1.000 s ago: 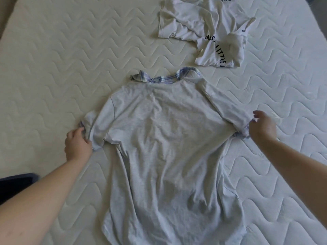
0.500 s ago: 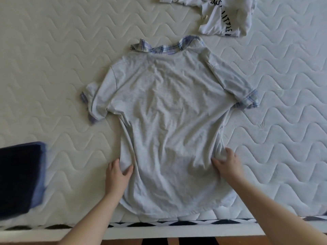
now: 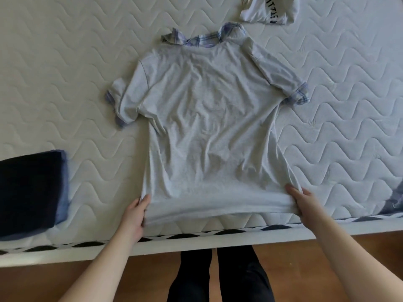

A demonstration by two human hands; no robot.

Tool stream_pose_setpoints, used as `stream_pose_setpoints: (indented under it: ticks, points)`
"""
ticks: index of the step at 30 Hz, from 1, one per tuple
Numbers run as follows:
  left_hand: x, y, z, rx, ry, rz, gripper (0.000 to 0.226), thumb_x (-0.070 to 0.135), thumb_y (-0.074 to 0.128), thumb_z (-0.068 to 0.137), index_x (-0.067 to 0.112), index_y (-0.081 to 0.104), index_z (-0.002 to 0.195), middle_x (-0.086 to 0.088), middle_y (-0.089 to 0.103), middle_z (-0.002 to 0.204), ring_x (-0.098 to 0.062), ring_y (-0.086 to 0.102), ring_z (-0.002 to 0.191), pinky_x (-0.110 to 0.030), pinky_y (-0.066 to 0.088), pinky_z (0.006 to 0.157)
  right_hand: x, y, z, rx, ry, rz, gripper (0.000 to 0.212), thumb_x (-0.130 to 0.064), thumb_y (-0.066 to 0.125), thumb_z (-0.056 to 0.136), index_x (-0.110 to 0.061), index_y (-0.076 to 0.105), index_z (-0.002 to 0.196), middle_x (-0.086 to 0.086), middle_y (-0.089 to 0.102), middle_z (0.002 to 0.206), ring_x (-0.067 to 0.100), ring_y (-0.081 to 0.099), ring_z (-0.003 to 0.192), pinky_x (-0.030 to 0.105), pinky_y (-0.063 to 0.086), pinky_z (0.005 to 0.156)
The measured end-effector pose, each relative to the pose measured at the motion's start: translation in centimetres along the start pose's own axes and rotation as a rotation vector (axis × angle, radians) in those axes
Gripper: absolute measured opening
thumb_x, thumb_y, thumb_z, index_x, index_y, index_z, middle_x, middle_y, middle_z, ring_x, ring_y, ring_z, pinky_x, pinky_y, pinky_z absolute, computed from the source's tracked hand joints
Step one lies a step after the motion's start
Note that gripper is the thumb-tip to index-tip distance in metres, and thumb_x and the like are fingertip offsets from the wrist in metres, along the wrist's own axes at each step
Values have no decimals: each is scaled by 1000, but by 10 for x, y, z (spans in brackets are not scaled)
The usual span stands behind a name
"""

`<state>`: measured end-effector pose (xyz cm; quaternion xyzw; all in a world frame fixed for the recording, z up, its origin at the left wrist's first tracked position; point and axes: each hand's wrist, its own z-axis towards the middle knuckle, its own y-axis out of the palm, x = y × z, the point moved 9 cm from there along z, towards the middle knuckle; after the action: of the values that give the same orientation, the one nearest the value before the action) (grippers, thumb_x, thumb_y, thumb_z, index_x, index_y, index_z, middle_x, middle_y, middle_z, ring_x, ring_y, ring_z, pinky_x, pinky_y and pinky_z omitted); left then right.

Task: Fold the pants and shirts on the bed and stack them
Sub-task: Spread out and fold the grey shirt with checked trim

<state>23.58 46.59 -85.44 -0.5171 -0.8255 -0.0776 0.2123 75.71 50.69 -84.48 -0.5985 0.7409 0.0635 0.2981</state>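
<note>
A light grey polo shirt (image 3: 209, 118) with a blue plaid collar and cuffs lies flat, back up, on the white quilted mattress (image 3: 65, 73), collar away from me. My left hand (image 3: 134, 216) grips the hem's left corner and my right hand (image 3: 304, 202) grips the hem's right corner, stretching the hem taut near the bed's front edge. A folded dark navy garment (image 3: 30, 190) sits at the left. A crumpled white shirt (image 3: 270, 9) with black lettering lies at the top, partly cut off.
The bed's front edge (image 3: 218, 238) runs below the hem, with wooden floor and my dark-trousered legs (image 3: 220, 275) beneath it. A bit of grey-blue cloth (image 3: 394, 202) shows at the right edge.
Both hands left the sleeves, slid down the shirt's sides and now hold the hem corners, pulling it straight. The view has tilted down toward the bed edge.
</note>
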Motion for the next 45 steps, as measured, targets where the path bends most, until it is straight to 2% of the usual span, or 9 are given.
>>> stream_pose_setpoints:
  ticks: [5,11,18,21,28,32,36,42,45]
  points:
    - [-20,-1,-8,-64,-53,-65,32,27,36,103,13,62,117,-10,66,122,-23,64,98,-40,53,76,15,22,-18,-131,5,164,16,-13,62,91,-11,67,107,10,72,107,29,65,105,40,54,87]
    - [-44,-3,-2,-113,-32,-123,46,-4,33,101,27,50,129,-6,66,112,-21,65,95,-29,60,60,40,38,-20,-182,79,490,63,18,28,85,-12,55,134,12,64,122,30,59,113,38,57,90]
    - [-29,-8,27,56,396,414,66,3,61,91,43,42,140,17,60,120,-7,59,106,-32,52,86,37,41,-6,-135,-168,-176,39,-5,66,88,-33,58,114,-5,67,110,14,63,103,21,52,71]
    - [-30,-10,32,208,394,469,45,10,54,94,35,54,132,12,62,116,-16,57,105,-36,47,89,30,47,-2,-62,-240,-112,34,-7,66,88,-37,57,101,-6,67,105,12,63,96,28,53,78]
    - [-21,-12,6,370,491,237,29,8,57,86,35,64,93,21,65,86,-4,60,83,-22,44,69,23,24,-4,110,-226,-63,39,9,45,82,-24,66,85,0,66,75,16,64,69,24,53,58]
    - [-14,-6,-6,268,498,3,27,3,57,91,29,63,93,13,68,95,-5,63,89,-27,48,82,11,1,-12,157,-335,-213,23,-5,55,81,-26,61,74,-12,57,60,9,50,58,26,43,55]
    - [0,-3,-20,176,497,-214,33,0,45,98,18,61,120,0,66,121,-13,63,109,-33,52,91,-2,-19,-20,157,-425,-341,18,-8,63,83,-26,64,80,-9,63,67,8,50,58,22,38,53]
    - [36,-31,-38,256,575,-231,25,-3,46,96,20,55,97,-17,61,124,-26,62,112,-40,54,92,-36,-63,-33,259,-498,-376,19,-14,56,89,-31,65,91,-9,66,74,11,58,68,25,40,56]
    - [42,-46,-35,296,619,-151,25,-1,53,93,24,53,89,-5,65,104,-19,65,101,-37,56,87,-39,-76,-31,316,-483,-343,19,-16,47,87,-25,64,87,-5,67,76,18,61,73,31,43,60]
